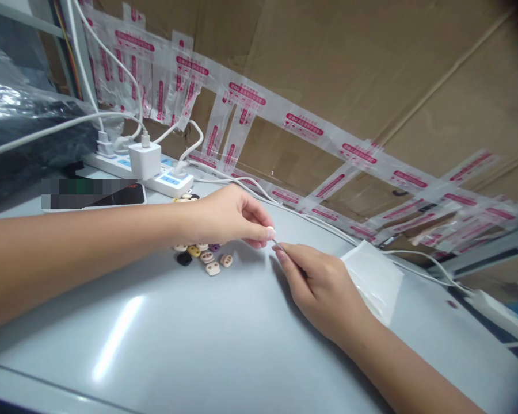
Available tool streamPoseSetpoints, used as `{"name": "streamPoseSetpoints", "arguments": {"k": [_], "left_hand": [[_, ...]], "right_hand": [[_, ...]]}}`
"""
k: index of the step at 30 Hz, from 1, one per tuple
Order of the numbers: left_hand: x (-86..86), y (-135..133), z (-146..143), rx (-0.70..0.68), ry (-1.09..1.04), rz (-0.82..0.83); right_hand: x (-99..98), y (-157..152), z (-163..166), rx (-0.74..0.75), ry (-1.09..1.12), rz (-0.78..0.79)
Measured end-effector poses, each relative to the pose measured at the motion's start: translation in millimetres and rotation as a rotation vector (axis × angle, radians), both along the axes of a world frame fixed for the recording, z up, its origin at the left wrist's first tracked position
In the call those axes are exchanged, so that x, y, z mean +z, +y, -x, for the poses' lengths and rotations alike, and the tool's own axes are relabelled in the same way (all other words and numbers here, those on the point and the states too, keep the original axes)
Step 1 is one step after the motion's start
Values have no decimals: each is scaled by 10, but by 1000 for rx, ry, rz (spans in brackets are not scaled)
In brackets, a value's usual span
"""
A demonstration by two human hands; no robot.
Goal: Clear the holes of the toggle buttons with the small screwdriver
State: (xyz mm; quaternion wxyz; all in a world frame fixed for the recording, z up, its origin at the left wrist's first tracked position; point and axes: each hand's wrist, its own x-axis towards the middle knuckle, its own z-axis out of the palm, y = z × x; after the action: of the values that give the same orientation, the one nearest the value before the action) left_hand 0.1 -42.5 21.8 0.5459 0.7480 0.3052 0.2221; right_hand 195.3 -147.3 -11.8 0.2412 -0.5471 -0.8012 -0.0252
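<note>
Near the middle of the view, my left hand is closed in a pinch on a small white piece, mostly covered by the fingertips. My right hand grips a thin grey metal rod; its tip reaches up to the white piece, and the rest lies hidden in the fingers. Whether the tip is inside the piece or only touching it, I cannot tell. Below and behind my left wrist lies a loose pile of small two-holed cord locks in cream, yellow, purple and black, partly hidden by the forearm.
A white power strip with a plug adapter and cables stands at the back left, near a dark phone-like device. Right of my right hand lies a clear plastic bag. Taped cardboard borders the grey table.
</note>
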Motion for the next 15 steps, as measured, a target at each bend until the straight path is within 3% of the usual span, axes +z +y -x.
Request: {"name": "streamPoseSetpoints", "arguments": {"k": [7,15], "left_hand": [[-61,-49,-69,76,-63,-99],[-99,-75,-117,147,54,-222]], "right_hand": [[-16,-1,46,-77,-24,-43],[-25,-37,71,-170,-117,-27]]}}
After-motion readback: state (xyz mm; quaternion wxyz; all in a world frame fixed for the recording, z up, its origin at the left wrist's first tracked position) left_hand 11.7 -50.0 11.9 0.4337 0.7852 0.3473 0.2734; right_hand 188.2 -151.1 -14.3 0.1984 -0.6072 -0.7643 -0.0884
